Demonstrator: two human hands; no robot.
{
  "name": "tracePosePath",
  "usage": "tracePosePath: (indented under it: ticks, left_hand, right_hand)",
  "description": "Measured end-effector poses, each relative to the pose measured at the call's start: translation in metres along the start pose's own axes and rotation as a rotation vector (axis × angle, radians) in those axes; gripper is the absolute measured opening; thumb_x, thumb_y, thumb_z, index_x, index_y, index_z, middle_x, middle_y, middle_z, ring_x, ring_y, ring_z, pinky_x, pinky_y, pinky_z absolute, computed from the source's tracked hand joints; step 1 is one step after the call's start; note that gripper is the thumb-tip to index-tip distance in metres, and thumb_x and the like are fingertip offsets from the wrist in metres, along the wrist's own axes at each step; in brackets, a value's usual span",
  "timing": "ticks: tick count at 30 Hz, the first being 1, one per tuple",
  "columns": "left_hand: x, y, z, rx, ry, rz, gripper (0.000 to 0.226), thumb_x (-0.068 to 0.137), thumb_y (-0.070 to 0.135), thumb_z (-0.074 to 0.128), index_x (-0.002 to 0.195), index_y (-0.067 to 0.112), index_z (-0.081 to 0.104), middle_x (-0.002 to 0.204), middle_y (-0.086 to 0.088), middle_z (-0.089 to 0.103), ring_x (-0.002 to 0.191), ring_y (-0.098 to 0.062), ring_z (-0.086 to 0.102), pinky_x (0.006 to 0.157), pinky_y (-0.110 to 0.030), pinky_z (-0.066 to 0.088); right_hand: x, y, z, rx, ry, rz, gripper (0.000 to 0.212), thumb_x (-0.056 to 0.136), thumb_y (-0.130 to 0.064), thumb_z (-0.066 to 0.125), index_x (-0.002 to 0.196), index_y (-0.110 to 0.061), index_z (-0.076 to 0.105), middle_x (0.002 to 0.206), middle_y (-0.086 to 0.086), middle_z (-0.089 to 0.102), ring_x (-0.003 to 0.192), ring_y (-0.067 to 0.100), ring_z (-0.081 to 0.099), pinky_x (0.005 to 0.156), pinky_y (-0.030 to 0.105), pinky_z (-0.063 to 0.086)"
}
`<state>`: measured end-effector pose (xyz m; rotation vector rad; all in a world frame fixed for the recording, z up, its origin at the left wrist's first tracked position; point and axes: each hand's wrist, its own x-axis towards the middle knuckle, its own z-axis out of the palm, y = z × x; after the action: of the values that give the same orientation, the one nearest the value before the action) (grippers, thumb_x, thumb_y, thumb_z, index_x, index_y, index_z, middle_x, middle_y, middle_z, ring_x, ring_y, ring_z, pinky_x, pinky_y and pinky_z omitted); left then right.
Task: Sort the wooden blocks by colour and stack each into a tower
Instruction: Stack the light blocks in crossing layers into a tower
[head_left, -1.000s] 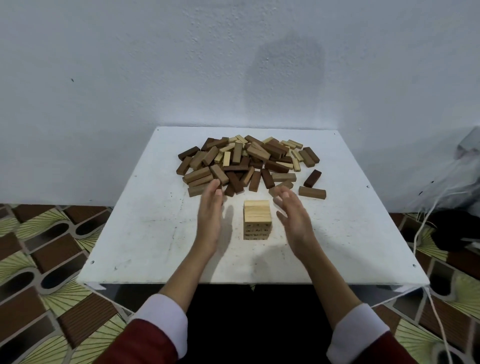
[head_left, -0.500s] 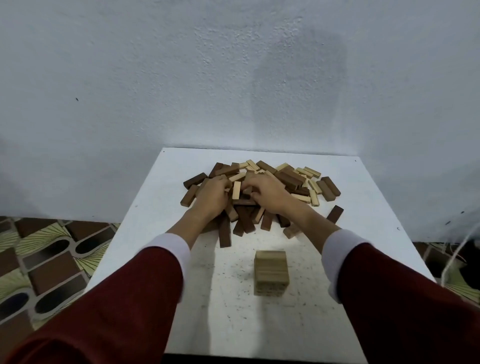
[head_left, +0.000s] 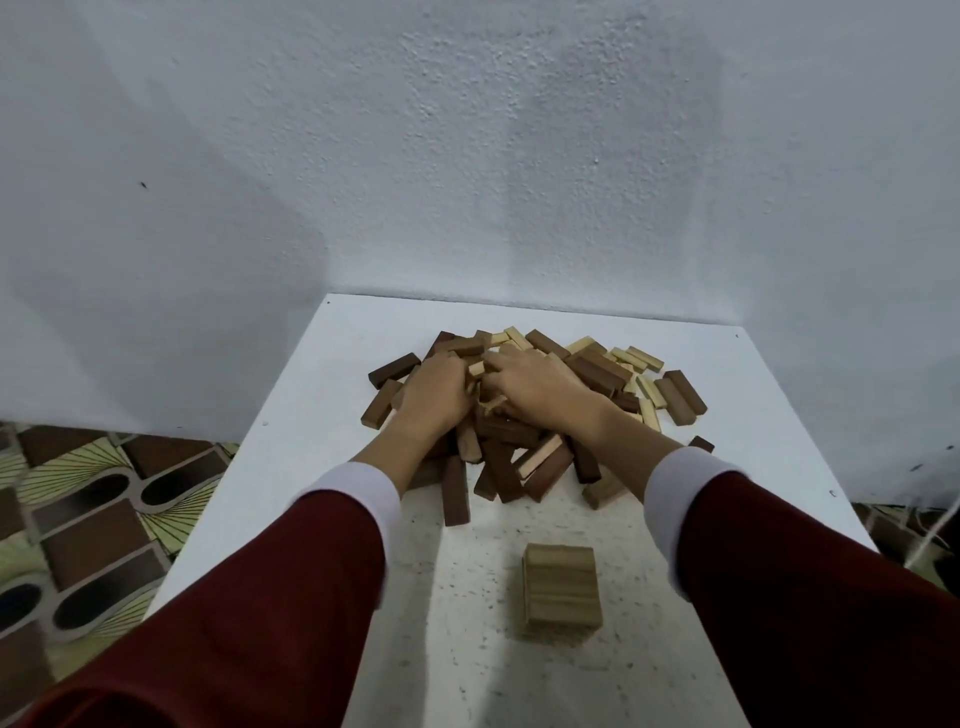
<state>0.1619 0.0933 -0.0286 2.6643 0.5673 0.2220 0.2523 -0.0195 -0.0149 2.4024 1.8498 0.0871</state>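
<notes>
**A:** What was the setting?

**B:** A rough white wall stood behind a small white table, with a patterned floor of brown and green to the table's left. The view looked down from the person's head, along two dark red sleeves with white cuffs.

**A:** Where were the blocks?

**B:** A loose pile of blocks covered the far half of the table, dark brown, mid brown and pale pieces all mixed and overlapping. Nearer the person than the pile, and well apart from it, stood a short tower of light wood.

**A:** And the hands?

**B:** Both were buried in the middle of the pile, side by side. The left hand had its fingers curled down among the blocks. The right hand was curled the same way, with a pale block showing just beside its thumb. Whether either hand truly held a piece, I could not tell; the fingertips were hidden.

**A:** How would the blocks handle?

**B:** By my judgement they were light, hard and stiff, with smooth faces that slide over one another. Each was best pinched across its two long sides near the middle. The tower looked easy to knock, so a block wanted setting down gently and square.
</notes>
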Motion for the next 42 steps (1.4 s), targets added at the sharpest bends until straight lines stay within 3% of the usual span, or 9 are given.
tracePosePath:
  ticks: [5, 12, 16, 20, 24, 27, 31, 36, 42]
  left_hand:
    - [0.008, -0.002, 0.008, -0.004, 0.009, -0.078, 0.013, 0.089, 0.015, 0.055, 0.090, 0.002, 0.058, 0.099, -0.018, 0.065, 0.092, -0.033, 0.060, 0.068, -0.034, 0.039]
    - [0.007, -0.013, 0.015, 0.000, 0.011, -0.105, 0.029, 0.086, 0.020, 0.058, 0.107, 0.000, 0.057, 0.113, -0.021, 0.056, 0.104, -0.035, 0.052, 0.085, -0.039, 0.044]
    - [0.000, -0.015, 0.011, -0.227, 0.040, -0.195, 0.024, 0.085, 0.020, 0.062, 0.099, 0.001, 0.058, 0.107, -0.018, 0.055, 0.104, -0.032, 0.049, 0.085, -0.039, 0.041]
    - [-0.008, -0.011, 0.000, -0.481, 0.102, -0.219, 0.009, 0.084, 0.012, 0.064, 0.089, 0.008, 0.057, 0.088, -0.004, 0.059, 0.084, -0.021, 0.055, 0.073, -0.032, 0.042]
    - [-0.021, 0.002, -0.015, -1.004, 0.040, -0.183, 0.018, 0.088, 0.017, 0.065, 0.103, 0.008, 0.067, 0.079, 0.000, 0.062, 0.070, -0.011, 0.056, 0.067, -0.026, 0.043]
    - [-0.035, 0.014, -0.024, -1.117, -0.016, -0.186, 0.023, 0.087, 0.023, 0.066, 0.108, 0.012, 0.069, 0.085, -0.005, 0.069, 0.069, -0.023, 0.062, 0.061, -0.031, 0.048]
    - [-0.058, 0.025, -0.030, -1.355, -0.067, -0.190, 0.025, 0.090, 0.013, 0.061, 0.113, 0.005, 0.065, 0.075, 0.001, 0.064, 0.060, -0.011, 0.055, 0.047, -0.024, 0.047]
    - [-0.095, 0.023, -0.038, -1.491, 0.002, -0.126, 0.010, 0.088, 0.004, 0.059, 0.093, 0.007, 0.067, 0.087, -0.010, 0.058, 0.063, -0.011, 0.056, 0.054, -0.021, 0.046]
    - [-0.143, 0.002, -0.038, -1.454, 0.107, -0.204, 0.033, 0.083, -0.005, 0.063, 0.061, 0.019, 0.068, 0.060, 0.004, 0.062, 0.058, -0.012, 0.058, 0.060, -0.025, 0.048]
  right_hand:
    - [0.013, 0.007, 0.004, 0.383, 0.076, 0.222, 0.041, 0.082, -0.007, 0.053, 0.123, -0.005, 0.047, 0.114, 0.011, 0.051, 0.108, 0.027, 0.047, 0.080, 0.033, 0.041]
    - [0.024, 0.001, 0.009, 0.284, -0.042, 0.176, 0.039, 0.082, -0.004, 0.057, 0.121, -0.005, 0.050, 0.122, 0.013, 0.050, 0.113, 0.030, 0.046, 0.088, 0.038, 0.041]
    - [0.015, 0.001, 0.005, 0.265, 0.024, 0.169, 0.027, 0.084, -0.007, 0.057, 0.110, -0.007, 0.051, 0.112, 0.008, 0.048, 0.108, 0.024, 0.045, 0.069, 0.022, 0.026]
    - [0.000, 0.007, -0.008, 0.633, 0.152, 0.288, 0.024, 0.082, -0.011, 0.060, 0.075, -0.022, 0.040, 0.086, 0.002, 0.046, 0.082, 0.020, 0.046, 0.066, 0.028, 0.028]
    - [-0.029, 0.003, -0.040, 0.984, 0.218, 0.366, 0.019, 0.086, -0.023, 0.064, 0.085, -0.006, 0.056, 0.075, -0.004, 0.054, 0.065, 0.007, 0.046, 0.061, 0.017, 0.038]
    - [-0.048, -0.008, -0.059, 1.074, 0.217, 0.355, 0.015, 0.085, -0.017, 0.066, 0.085, -0.005, 0.058, 0.074, -0.001, 0.057, 0.065, 0.009, 0.049, 0.063, 0.023, 0.039]
    - [-0.066, -0.027, -0.077, 1.179, 0.247, 0.378, 0.010, 0.085, -0.011, 0.066, 0.081, -0.010, 0.056, 0.074, -0.001, 0.060, 0.063, 0.004, 0.054, 0.061, 0.015, 0.042]
    - [-0.082, -0.065, -0.086, 1.217, 0.258, 0.437, 0.011, 0.086, -0.009, 0.063, 0.081, -0.013, 0.055, 0.073, 0.010, 0.063, 0.068, 0.017, 0.056, 0.071, 0.032, 0.046]
    - [-0.086, -0.124, -0.083, 1.094, 0.271, 0.526, 0.009, 0.087, -0.015, 0.061, 0.089, -0.007, 0.057, 0.092, 0.013, 0.063, 0.082, 0.025, 0.060, 0.075, 0.040, 0.053]
